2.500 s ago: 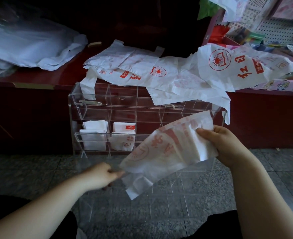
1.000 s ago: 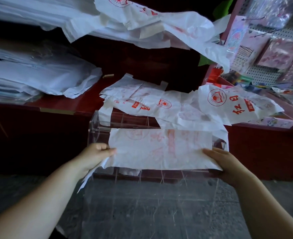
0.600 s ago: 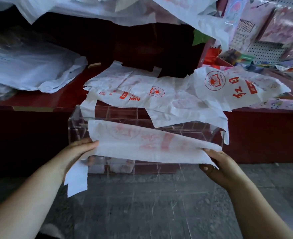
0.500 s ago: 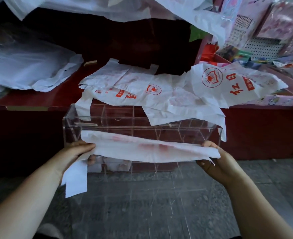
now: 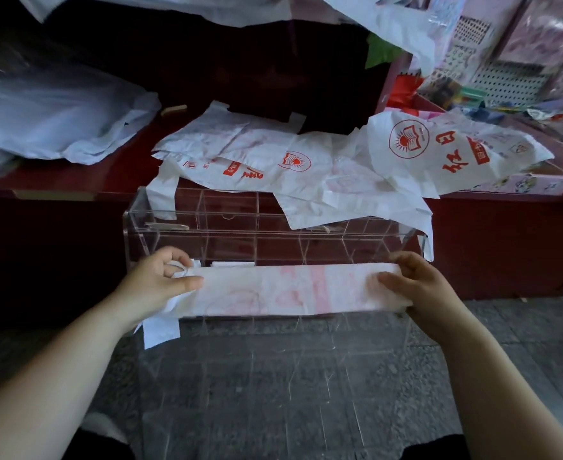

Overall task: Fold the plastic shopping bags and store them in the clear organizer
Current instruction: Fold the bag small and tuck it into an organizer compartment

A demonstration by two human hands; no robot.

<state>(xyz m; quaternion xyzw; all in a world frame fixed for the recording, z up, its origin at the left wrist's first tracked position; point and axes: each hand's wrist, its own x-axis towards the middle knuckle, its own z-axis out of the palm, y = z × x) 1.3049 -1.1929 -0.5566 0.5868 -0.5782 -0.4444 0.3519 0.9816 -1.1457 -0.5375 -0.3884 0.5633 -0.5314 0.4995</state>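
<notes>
Folded bag [image 5: 290, 290] formed a long strip with level edges, spanning nearly the full width of the clear organizer [image 5: 273, 232] and held across its front. One loose tail hung below the left end. Grey stone floor [image 5: 273, 393] lay open below. Behind stood a dark red worktop [image 5: 74, 175] strewn with unfolded bags [image 5: 273, 161], some draped over the organizer's top. Left hand [image 5: 160, 283] pinched the strip's left end. Right hand [image 5: 419, 287] gripped the right end, fingers [image 5: 404, 258] curled behind and thumb in front.
</notes>
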